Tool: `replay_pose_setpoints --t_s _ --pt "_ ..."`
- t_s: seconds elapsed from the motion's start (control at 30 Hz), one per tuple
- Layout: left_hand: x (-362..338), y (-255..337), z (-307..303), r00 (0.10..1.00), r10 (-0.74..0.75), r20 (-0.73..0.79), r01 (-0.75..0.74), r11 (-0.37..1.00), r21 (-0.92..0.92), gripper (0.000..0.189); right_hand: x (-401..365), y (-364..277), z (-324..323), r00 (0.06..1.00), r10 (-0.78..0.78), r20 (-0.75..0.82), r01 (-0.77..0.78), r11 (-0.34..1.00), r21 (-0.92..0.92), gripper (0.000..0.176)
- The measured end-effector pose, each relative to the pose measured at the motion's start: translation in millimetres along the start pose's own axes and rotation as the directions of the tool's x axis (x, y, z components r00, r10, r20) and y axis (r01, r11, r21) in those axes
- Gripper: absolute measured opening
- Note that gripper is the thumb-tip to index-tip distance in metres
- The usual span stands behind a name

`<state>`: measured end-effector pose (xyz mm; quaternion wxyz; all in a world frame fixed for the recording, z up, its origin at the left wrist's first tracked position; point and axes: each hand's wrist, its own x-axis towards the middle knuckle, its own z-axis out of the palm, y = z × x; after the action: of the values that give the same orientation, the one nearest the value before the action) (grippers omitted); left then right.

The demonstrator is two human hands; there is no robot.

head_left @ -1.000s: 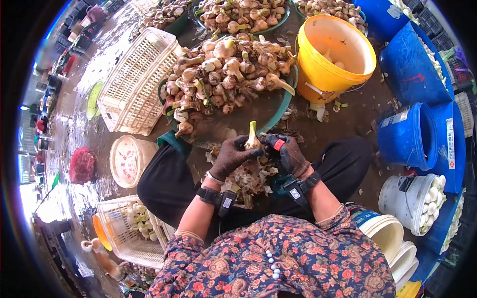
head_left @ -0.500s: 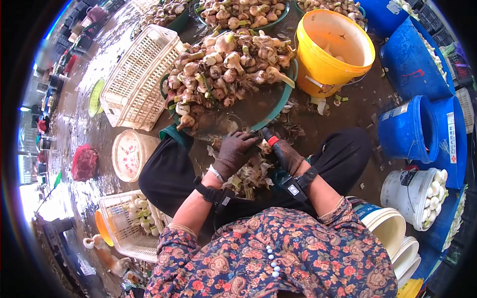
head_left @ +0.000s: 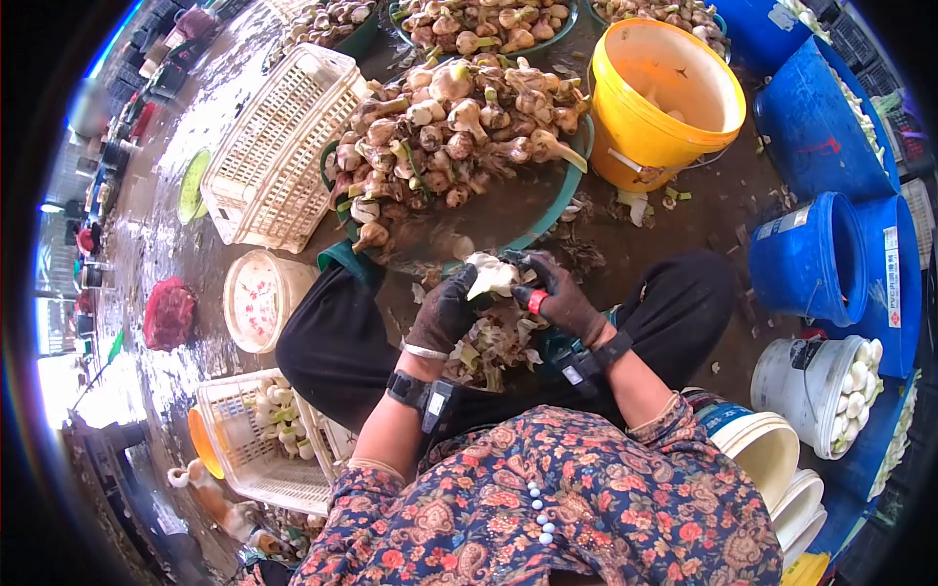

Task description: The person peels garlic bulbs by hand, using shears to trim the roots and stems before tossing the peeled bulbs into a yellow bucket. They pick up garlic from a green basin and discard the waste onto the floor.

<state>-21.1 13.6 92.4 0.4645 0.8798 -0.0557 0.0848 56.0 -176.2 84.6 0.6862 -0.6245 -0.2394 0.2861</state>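
A white garlic bulb (head_left: pixel 496 276) with loose pale skin is held between my two dark-gloved hands, above my lap. My left hand (head_left: pixel 446 311) is closed on its left side. My right hand (head_left: pixel 567 303) grips the right side, with a red band showing at the thumb. Below them, a heap of papery garlic skins (head_left: pixel 489 350) lies between my crossed legs. Just beyond my hands stands a green-rimmed tub (head_left: pixel 559 210), piled with unpeeled garlic bulbs (head_left: pixel 449 137) that still have dirt and stems on them.
A yellow bucket (head_left: pixel 625 156) stands right of the tub. Blue buckets (head_left: pixel 796 259) and a white bucket of peeled garlic (head_left: pixel 796 386) line the right. On the left are a cream crate (head_left: pixel 278 146), a white bucket (head_left: pixel 256 303) and a crate holding some garlic (head_left: pixel 259 459).
My hands have turned and lifted slightly, and the white bulb between them has come into plain view. The left fingers have curled round it. The camera view has shifted a little.
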Motion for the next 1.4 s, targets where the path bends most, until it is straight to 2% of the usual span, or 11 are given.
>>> replay_pose_setpoints --t_s 0.07,0.17,0.2,0.5,0.67,0.77,0.9,0.97,1.23,1.33,1.4 --pt "-1 -6 2 0.997 -0.073 0.013 0.074 0.992 -0.1 0.037 -2 -9 4 0.915 -0.403 0.036 0.296 0.606 -0.738 0.044" --pt "1 -6 7 0.936 -0.331 0.115 0.342 0.789 -0.511 0.03 0 0 13 0.916 -0.397 0.058 0.307 0.601 -0.738 0.036" --pt "3 -5 8 0.849 -0.47 0.244 0.477 0.478 -0.738 0.027 -2 1 17 0.981 -0.174 -0.081 0.095 0.806 -0.584 0.027" --pt "-1 -7 8 0.759 -0.592 0.272 0.556 0.371 -0.744 0.028 8 26 16 0.985 0.165 -0.041 -0.169 0.978 -0.123 0.021" --pt "-4 18 -19 0.855 -0.504 0.124 0.427 0.546 -0.721 0.023 18 55 -21 0.697 0.704 -0.137 -0.317 0.474 0.821 0.018" --pt "-8 32 -46 0.91 -0.401 0.11 0.293 0.431 -0.853 0.017 17 77 -36 0.766 0.571 -0.295 -0.238 0.678 0.695 0.02" --pt "4 20 -52 0.785 -0.285 0.551 0.506 0.808 -0.303 0.035 19 48 -31 0.716 0.67 -0.193 -0.284 0.533 0.797 0.025" --pt "11 26 -31 0.902 -0.309 0.301 0.308 0.95 0.052 0.039 19 49 -20 0.816 0.496 -0.297 -0.284 0.791 0.542 0.026" --pt "29 -30 1 0.711 -0.545 0.445 0.694 0.44 -0.57 0.029 22 24 8 0.705 0.676 -0.217 -0.468 0.672 0.574 0.045" --pt "57 -34 -88 0.913 -0.405 -0.047 0.295 0.736 -0.609 0.045 20 37 -5 0.682 0.721 -0.121 -0.516 0.592 0.619 0.049" --pt "86 -50 -138 0.921 -0.37 -0.125 -0.006 0.308 -0.952 0.056 22 40 -7 0.694 0.715 -0.079 -0.515 0.571 0.639 0.051"
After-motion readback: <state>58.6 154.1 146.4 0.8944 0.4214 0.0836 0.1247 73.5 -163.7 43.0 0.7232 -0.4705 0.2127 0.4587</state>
